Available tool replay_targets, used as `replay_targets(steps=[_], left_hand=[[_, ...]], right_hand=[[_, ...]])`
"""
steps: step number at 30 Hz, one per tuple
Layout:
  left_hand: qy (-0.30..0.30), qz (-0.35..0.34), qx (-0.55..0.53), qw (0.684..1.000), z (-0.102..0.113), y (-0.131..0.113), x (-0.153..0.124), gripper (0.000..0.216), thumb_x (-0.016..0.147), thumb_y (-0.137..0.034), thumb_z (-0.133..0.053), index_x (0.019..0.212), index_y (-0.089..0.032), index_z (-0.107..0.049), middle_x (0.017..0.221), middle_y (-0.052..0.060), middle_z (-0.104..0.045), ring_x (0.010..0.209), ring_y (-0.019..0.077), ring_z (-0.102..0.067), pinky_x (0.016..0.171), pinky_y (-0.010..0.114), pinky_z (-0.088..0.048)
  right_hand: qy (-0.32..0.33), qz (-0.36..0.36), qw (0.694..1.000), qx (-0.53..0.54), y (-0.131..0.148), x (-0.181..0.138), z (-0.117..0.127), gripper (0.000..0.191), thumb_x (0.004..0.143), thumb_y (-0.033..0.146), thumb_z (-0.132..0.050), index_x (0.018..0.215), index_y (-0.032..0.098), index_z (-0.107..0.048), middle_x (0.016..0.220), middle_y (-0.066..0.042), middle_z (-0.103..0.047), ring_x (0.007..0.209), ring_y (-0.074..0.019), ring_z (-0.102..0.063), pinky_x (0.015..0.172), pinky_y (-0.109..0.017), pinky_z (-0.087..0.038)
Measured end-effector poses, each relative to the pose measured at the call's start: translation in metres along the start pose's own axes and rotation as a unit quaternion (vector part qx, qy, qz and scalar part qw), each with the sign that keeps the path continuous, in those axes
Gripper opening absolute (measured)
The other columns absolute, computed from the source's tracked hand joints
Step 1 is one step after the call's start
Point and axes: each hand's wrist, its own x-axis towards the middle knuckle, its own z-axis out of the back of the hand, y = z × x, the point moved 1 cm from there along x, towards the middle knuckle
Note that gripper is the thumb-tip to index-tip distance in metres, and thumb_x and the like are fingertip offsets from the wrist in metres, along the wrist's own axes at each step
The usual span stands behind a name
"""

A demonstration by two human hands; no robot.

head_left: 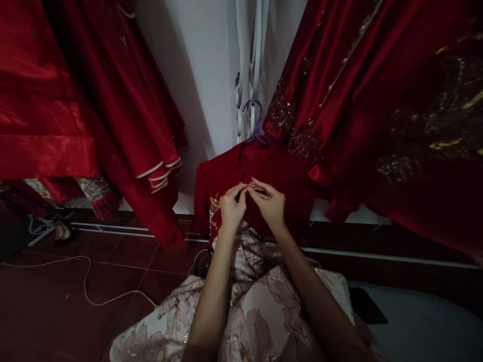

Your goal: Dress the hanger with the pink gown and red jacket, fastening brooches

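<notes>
A dark red jacket (290, 176) hangs in front of me on a purple hanger (258, 123). Gold fan-shaped decoration with hanging beads (215, 202) runs down its left side. My left hand (233, 205) is closed in a pinch at the middle of the jacket's front, just below the neck opening. Facing it, my right hand (269, 203) pinches at the same spot, the fingertips of both hands nearly meeting. A small beaded ornament (252, 185) shows at the right fingertips. The fingers partly cover what lies between them.
Red garments with pale trim (151, 146) hang at the left, and red satin garments with gold beadwork (339, 100) at the right. Pale floral fabric (260, 306) spreads below my arms. A white cable (90, 281) crosses the tiled floor. A white rack bar (377, 257) runs low behind.
</notes>
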Motion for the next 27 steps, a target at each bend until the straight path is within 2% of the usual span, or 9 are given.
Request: replay_targets(steps=[8,16,24,27], left_hand=[[0.028,-0.023,0.015,0.999,-0.002,0.012,0.013,0.020,0.082,-0.020,-0.052,0.096,-0.020,-0.067,0.099,0.004,-0.069,0.094,0.0146,-0.064,0.089,0.029,-0.049],[0.055,-0.027,0.026,0.998,-0.004,0.011,0.021,0.021,0.082,-0.017,-0.052,0.096,-0.021,-0.066,0.099,0.003,-0.069,0.095,0.0151,-0.063,0.090,0.030,-0.047],[0.025,-0.010,0.004,1.000,-0.015,0.006,-0.011,0.031,0.079,-0.009,-0.049,0.108,-0.018,-0.055,0.107,0.008,-0.061,0.103,0.0166,-0.056,0.092,0.032,-0.044],[0.039,-0.006,0.026,0.999,-0.003,0.012,-0.021,0.033,0.078,-0.012,-0.051,0.111,-0.017,-0.050,0.112,0.009,-0.055,0.108,0.0174,-0.051,0.095,0.032,-0.040]], right_hand=[[-0.003,-0.021,1.000,-0.022,-0.011,0.009,-0.006,0.042,0.067,0.028,-0.065,0.107,0.015,-0.065,0.088,-0.005,-0.068,0.081,-0.0157,-0.064,0.079,-0.034,-0.056],[-0.014,-0.026,0.997,-0.068,-0.010,0.019,-0.010,0.036,0.064,0.022,-0.062,0.099,0.015,-0.063,0.089,-0.006,-0.067,0.081,-0.0158,-0.064,0.074,-0.031,-0.055],[-0.033,-0.031,0.985,-0.168,-0.012,0.031,-0.015,0.022,0.063,0.026,-0.061,0.083,0.017,-0.057,0.080,-0.005,-0.064,0.070,-0.0157,-0.061,0.068,-0.029,-0.050],[-0.018,-0.023,0.987,-0.156,-0.019,0.024,-0.010,0.030,0.066,0.029,-0.059,0.092,0.019,-0.050,0.083,-0.004,-0.061,0.067,-0.0135,-0.059,0.064,-0.027,-0.049]])
